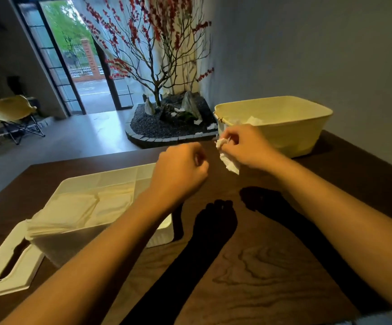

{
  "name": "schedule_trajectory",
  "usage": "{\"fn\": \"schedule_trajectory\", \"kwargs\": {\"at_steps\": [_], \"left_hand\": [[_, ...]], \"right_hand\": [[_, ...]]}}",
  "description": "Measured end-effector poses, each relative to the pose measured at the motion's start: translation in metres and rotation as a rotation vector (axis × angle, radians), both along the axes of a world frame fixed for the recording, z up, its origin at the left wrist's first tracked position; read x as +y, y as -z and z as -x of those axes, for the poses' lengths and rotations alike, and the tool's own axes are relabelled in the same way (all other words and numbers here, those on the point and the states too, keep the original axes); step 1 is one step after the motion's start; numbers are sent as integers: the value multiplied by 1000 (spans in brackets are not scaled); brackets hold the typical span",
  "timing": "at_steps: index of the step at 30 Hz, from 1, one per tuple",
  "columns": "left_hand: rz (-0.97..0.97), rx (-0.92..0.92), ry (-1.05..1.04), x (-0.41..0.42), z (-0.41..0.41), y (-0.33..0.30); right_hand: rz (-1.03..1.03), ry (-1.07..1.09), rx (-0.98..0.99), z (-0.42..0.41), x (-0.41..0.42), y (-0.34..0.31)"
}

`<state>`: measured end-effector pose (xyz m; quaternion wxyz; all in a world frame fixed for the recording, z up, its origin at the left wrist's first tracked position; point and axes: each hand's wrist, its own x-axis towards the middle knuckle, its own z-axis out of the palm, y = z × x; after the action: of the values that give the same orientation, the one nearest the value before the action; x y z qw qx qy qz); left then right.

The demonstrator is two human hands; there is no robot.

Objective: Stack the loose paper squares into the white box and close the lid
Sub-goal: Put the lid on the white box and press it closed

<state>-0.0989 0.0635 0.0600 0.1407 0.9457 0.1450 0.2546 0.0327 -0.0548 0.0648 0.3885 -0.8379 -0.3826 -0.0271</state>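
The white box (110, 174) stands uncovered on the left of the dark table, with a stack of paper squares (73, 212) inside that spills over its near left corner. Its flat white lid (10, 266), with a long slot, lies on the table beside the box at the near left. My right hand (244, 146) pinches a crumpled white paper square (230, 164) above the table, just in front of the cream basin. My left hand (181, 170) hovers over the box's right end with its fingers curled and nothing visible in it.
A cream basin (291, 134) with more white paper (252, 120) inside sits at the table's far right against the grey wall. Beyond the far table edge a potted red-blossom tree (162, 66) stands on the floor. The wood-grain tabletop (272, 266) spreads in front.
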Motion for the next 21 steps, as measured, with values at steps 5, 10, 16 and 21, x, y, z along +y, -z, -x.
{"fn": "schedule_trajectory", "kwargs": {"at_steps": [5, 10, 16, 21], "left_hand": [[80, -137, 95, -9, -59, -38], [140, -89, 122, -10, -97, -49], [249, 29, 122, 10, -113, -45], [276, 27, 137, 41, -89, -50]], "right_hand": [[-182, 285, -62, -59, -8, -49], [-153, 472, 105, -117, 2, -50], [272, 375, 118, -126, 25, -39], [321, 381, -186, -89, 60, -39]]}}
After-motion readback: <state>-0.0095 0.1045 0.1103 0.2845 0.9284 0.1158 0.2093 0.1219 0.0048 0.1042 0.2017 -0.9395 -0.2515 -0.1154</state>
